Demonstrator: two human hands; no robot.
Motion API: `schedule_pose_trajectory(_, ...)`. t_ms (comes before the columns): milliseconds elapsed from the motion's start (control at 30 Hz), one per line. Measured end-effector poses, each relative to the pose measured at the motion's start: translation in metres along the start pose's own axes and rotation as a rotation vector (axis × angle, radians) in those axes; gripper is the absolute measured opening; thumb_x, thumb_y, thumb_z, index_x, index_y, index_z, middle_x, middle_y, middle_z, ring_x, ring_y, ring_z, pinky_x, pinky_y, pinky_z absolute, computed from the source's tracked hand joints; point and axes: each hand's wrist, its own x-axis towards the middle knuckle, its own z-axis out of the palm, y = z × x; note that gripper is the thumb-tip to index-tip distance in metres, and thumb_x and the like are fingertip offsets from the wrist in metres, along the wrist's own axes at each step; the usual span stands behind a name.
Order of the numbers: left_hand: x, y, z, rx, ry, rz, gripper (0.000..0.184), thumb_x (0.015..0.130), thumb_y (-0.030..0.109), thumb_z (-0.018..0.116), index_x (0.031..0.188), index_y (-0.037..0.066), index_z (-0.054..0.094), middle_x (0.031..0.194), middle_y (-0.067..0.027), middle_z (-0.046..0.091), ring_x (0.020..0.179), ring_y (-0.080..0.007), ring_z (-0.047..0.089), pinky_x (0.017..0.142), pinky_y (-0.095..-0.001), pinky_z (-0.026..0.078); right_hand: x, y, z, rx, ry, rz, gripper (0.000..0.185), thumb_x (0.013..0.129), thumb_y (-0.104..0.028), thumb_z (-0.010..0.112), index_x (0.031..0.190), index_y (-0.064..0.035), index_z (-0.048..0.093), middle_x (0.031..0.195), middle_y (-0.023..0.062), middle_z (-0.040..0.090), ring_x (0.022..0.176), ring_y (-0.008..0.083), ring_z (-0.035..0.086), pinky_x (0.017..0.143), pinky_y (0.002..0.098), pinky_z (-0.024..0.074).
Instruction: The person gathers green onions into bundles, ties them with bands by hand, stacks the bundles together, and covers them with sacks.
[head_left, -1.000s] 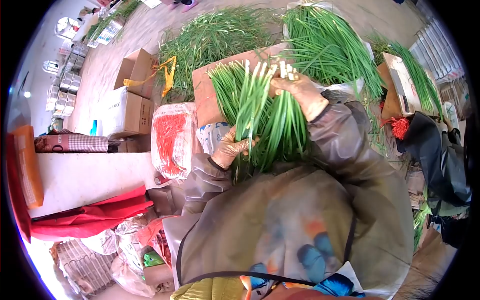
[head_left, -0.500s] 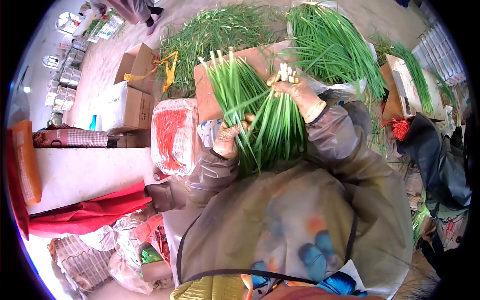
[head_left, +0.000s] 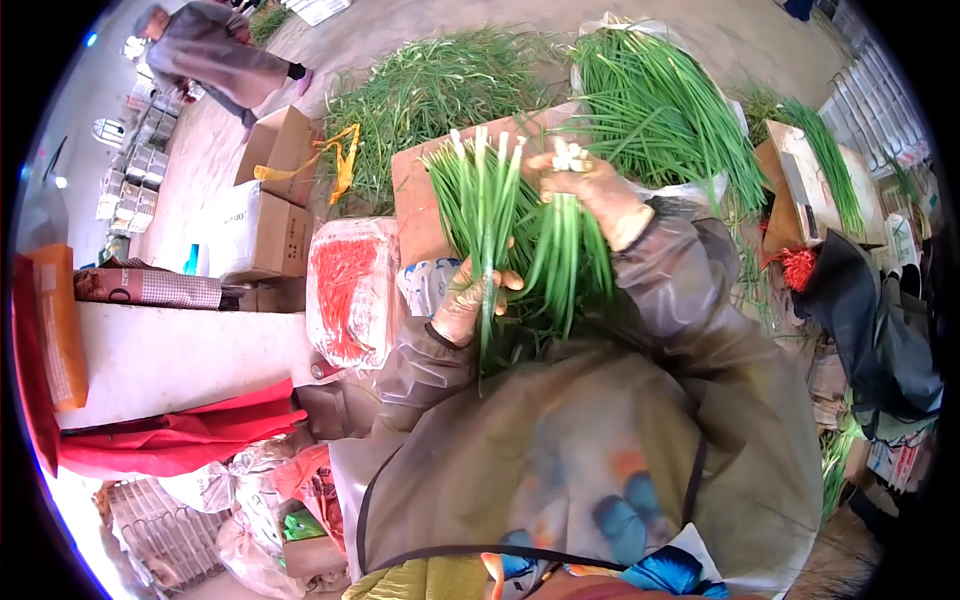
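Now holding two sets of long green chive-like stalks side by side, with white ends up. Just brought the thin set of stalks closer to the middle — leaning to the left half a second ago, nearly straight now. Running across the left hand, with its fingers partly spread; cannot tell how tightly gripped, or if gripped at all. Grasping the fuller bunch just below its white ends with the curled fingers of the right hand, green leaves hanging down. No longer crossing in the gap, so likely easier to keep apart. Probably only partway through, with more stalks resting on the cardboard just behind and a big heap beyond. Can see red ties too, lying untouched to the left. Also showing much more of a co-worker at the top left — well apart from both hands.
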Motion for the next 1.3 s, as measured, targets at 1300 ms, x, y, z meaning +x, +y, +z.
schedule_pose_trajectory(1300,-0.016,-0.052,0.019,0.415,0.323,-0.083,0.036,0.087,0.012,0.054,0.122,0.009,0.047,0.084,-0.0048,0.061,0.073,-0.0118,0.058,0.053,-0.0226,0.045,-0.004,0.031,-0.022,-0.067,-0.094,-0.082,0.035,0.076,-0.004,0.065,0.110,-0.0026,0.057,0.102,0.0028,0.061,0.093,0.0125,0.056,0.085,0.0263,0.0427)
